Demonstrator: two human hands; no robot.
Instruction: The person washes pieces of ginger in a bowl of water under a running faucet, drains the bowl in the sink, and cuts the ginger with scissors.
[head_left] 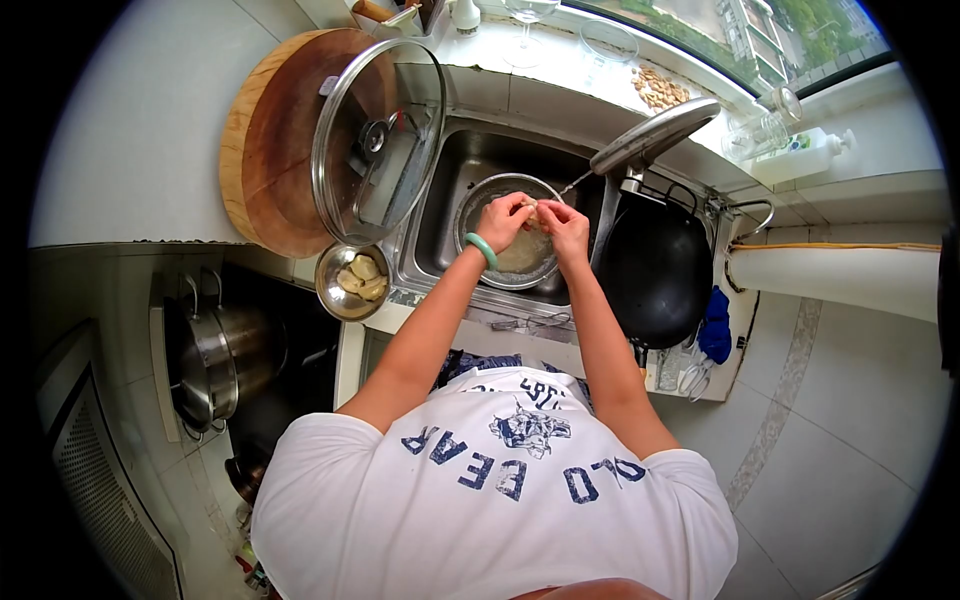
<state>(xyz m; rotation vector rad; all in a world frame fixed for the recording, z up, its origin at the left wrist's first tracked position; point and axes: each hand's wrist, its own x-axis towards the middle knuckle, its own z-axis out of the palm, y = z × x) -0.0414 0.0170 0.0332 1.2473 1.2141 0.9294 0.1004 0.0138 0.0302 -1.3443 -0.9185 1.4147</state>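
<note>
Over a metal bowl [468,205] in the sink, my two hands meet with fingertips pinched together. My left hand [503,222], with a green bangle [482,250] on its wrist, and my right hand [566,230] both grip a small pale piece [532,208], mostly hidden by the fingers. Cloudy, whitish liquid [522,255] shows in the bowl below them. Left of the sink stands a small steel bowl [328,290] holding several pale yellow pieces [364,278], whose kind I cannot make out.
A glass lid [420,90] leans by a round wooden board [250,150] at the left. The faucet [655,135] reaches over the sink [440,180] from the right. A black wok [655,270] stands right of it. Glassware and brown nuts or beans [658,90] line the windowsill.
</note>
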